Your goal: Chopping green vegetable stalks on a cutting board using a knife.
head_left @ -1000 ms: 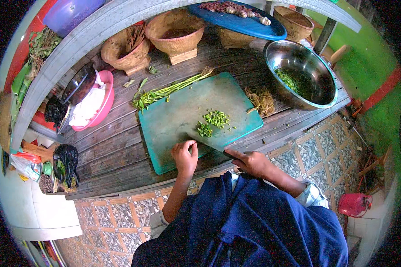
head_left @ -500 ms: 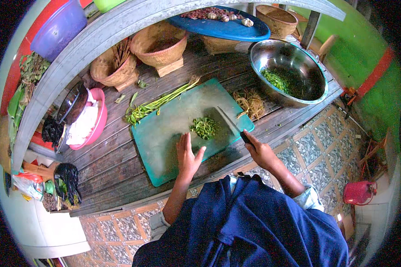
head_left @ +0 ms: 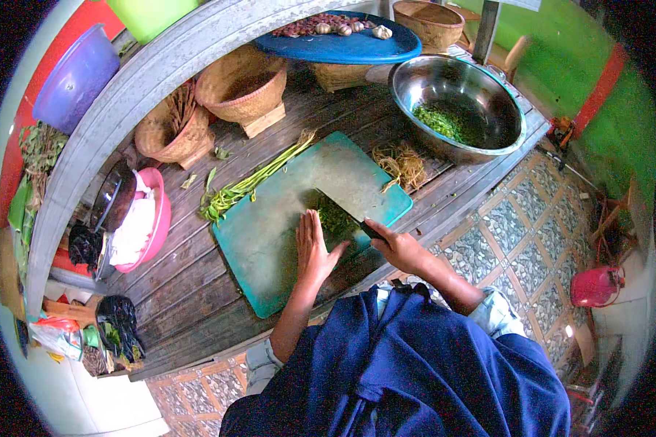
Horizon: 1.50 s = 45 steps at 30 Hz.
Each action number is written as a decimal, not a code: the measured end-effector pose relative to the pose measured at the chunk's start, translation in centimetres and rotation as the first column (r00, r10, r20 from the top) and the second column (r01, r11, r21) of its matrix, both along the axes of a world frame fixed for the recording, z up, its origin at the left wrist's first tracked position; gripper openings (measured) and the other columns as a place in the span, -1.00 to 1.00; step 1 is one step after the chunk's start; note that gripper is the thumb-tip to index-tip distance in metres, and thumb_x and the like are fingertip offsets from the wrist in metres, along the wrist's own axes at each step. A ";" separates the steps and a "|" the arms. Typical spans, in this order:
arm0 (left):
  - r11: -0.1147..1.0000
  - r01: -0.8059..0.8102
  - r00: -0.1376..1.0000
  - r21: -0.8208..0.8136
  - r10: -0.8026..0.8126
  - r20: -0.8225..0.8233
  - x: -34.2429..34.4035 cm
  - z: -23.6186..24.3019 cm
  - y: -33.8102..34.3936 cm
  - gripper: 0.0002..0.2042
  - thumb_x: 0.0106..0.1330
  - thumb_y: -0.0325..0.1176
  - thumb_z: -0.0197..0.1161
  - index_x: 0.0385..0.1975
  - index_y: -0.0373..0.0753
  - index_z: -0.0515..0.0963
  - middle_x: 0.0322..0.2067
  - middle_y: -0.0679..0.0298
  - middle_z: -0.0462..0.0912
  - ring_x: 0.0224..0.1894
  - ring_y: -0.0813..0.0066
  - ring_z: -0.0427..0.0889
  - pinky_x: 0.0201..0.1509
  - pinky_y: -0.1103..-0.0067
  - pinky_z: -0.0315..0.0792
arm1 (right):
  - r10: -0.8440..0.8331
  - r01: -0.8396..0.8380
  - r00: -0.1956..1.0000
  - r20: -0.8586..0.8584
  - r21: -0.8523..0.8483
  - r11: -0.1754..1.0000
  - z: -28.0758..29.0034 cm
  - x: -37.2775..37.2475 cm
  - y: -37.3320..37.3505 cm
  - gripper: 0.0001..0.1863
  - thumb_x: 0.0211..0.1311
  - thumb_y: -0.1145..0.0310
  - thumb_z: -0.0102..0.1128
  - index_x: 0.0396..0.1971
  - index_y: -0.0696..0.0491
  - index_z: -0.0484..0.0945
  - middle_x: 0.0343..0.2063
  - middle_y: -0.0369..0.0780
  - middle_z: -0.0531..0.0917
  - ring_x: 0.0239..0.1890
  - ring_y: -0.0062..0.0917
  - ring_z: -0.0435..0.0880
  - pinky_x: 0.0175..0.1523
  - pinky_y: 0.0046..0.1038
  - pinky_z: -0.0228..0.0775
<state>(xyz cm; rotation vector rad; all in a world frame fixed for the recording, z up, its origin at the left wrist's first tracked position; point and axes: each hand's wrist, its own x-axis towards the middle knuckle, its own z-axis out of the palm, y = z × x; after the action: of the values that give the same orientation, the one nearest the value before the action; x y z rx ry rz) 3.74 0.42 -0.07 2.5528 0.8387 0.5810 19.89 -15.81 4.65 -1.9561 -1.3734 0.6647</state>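
Observation:
A green cutting board lies on the wooden table. Chopped green herbs form a small pile on it, partly covered by the knife blade. My right hand is closed round the black handle of a kitchen knife, whose blade slants over the pile toward the far left. At the pile's left side stands my left hand, fingers stretched out and thumb apart, holding nothing. Long green stalks lie along the board's far left edge. A tuft of cut roots rests by its right corner.
A steel bowl with chopped greens stands at the far right. Woven baskets line the back, beside a raised blue tray of garlic and shallots. A grey beam arches over the left. A pink basin holds white cloth.
The knife has moved left and nearer from the board's right side, onto the herb pile. My right hand has shifted left with it. My left hand stays beside the pile, its fingers closer together.

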 end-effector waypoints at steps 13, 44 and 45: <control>0.988 0.082 0.981 -0.134 -0.057 0.185 3.9 -1.6 2.1 -0.39 0.38 -0.14 -0.03 0.30 -0.41 0.05 0.33 -0.19 -0.05 0.38 -0.11 -0.06 0.42 0.18 -0.16 | -0.195 0.225 0.437 -0.878 -0.103 0.969 -1.6 -2.0 -4.0 -0.42 0.41 0.05 -0.10 0.37 -0.30 0.03 -0.63 -0.36 0.38 -0.77 -0.70 0.26 -0.67 -0.62 0.12; 0.960 0.270 0.866 0.072 -0.275 0.419 17.7 7.8 -0.3 -0.52 0.40 -0.28 -0.08 0.17 -0.57 0.20 0.30 -0.23 0.00 0.37 -0.15 -0.07 0.42 0.21 -0.13 | 0.034 0.420 0.061 -0.998 0.056 0.906 5.4 -0.4 -2.8 -0.45 0.43 0.03 -0.21 0.36 -0.46 -0.07 -0.65 -0.35 0.28 -0.82 -0.73 0.16 -0.76 -0.66 0.08; 0.951 0.292 0.851 0.101 -0.307 0.426 19.3 9.1 -0.8 -0.51 0.40 -0.28 -0.08 0.16 -0.59 0.21 0.30 -0.25 0.00 0.37 -0.17 -0.06 0.42 0.20 -0.13 | 0.027 0.462 0.097 -0.995 0.069 0.884 6.1 0.4 -3.1 -0.43 0.42 0.01 -0.18 0.36 -0.46 -0.08 -0.65 -0.35 0.28 -0.81 -0.73 0.14 -0.75 -0.66 0.05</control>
<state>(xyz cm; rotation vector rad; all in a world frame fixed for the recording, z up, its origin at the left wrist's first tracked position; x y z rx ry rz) 23.07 -0.35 9.01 2.3677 0.2666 1.0171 20.32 -18.95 10.78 -0.8461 -0.2121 1.1411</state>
